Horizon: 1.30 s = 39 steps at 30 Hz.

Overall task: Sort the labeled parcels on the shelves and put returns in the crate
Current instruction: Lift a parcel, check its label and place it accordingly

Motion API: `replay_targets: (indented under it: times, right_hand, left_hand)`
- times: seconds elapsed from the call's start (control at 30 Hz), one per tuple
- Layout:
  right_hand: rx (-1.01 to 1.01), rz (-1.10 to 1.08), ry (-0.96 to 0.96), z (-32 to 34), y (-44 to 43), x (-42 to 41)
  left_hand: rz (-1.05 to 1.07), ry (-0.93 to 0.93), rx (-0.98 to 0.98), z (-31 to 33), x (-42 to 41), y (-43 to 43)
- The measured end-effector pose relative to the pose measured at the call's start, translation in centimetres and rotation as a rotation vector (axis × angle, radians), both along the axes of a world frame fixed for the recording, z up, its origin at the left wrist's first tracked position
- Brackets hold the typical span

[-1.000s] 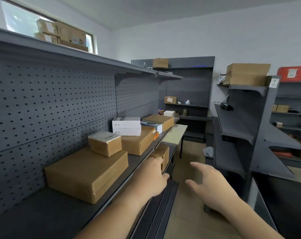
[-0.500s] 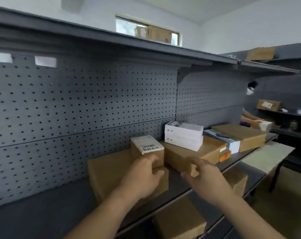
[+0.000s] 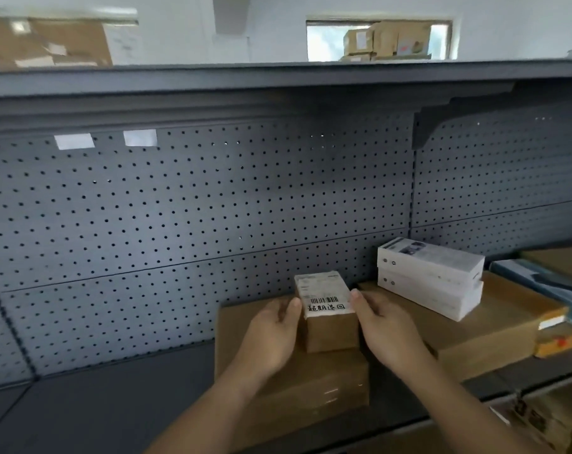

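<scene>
A small brown parcel (image 3: 331, 330) with a white barcode label and handwritten characters on top sits on a large flat cardboard box (image 3: 297, 385) on the grey shelf (image 3: 91, 407). My left hand (image 3: 271, 332) grips its left side, thumb at the label's edge. My right hand (image 3: 384, 326) grips its right side, thumb at the top corner. No crate is in view.
Two stacked white boxes (image 3: 430, 276) lie on another brown box (image 3: 494, 329) to the right, with further parcels (image 3: 559, 342) beyond. A pegboard wall (image 3: 196, 208) backs the shelf. An upper shelf (image 3: 278, 77) overhangs, carrying more cartons (image 3: 386, 40). A lower shelf holds a box (image 3: 546, 424).
The view has swung left and closer to the shelf. Both hands have moved onto the small labeled parcel, one on each side of it.
</scene>
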State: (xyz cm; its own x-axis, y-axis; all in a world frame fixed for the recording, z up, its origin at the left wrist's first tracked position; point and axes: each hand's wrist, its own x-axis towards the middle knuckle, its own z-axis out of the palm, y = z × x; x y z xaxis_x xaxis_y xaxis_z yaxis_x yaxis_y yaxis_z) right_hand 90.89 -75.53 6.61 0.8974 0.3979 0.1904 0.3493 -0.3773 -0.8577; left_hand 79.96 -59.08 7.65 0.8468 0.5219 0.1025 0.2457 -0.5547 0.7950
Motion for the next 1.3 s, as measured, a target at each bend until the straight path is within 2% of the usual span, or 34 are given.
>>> replay_targets:
  times: [0.17, 0.37, 0.6, 0.73, 1.3]
  right_hand:
    - [0.121, 0.015, 0.21, -1.4, 0.9, 0.9]
    - [0.292, 0.039, 0.287, -0.9, 0.0, -0.5]
    - [0.618, 0.242, 0.334, 2.4, -1.0, -4.7]
    - [0.715, 0.312, 0.281, 3.9, -0.8, -7.0]
    - [0.734, 0.42, 0.226, 4.8, 0.7, -12.2]
  left_hand:
    - [0.009, 0.059, -0.274, -0.2, 2.3, -0.3]
    - [0.019, -0.131, -0.454, -0.6, 1.5, -1.2]
    - [-0.07, -0.451, -0.358, 2.2, -3.5, -2.2]
    - [-0.145, -0.54, -0.294, 4.1, -6.7, -1.8]
    - [-0.186, -0.664, -0.33, 4.1, -12.1, -0.8]
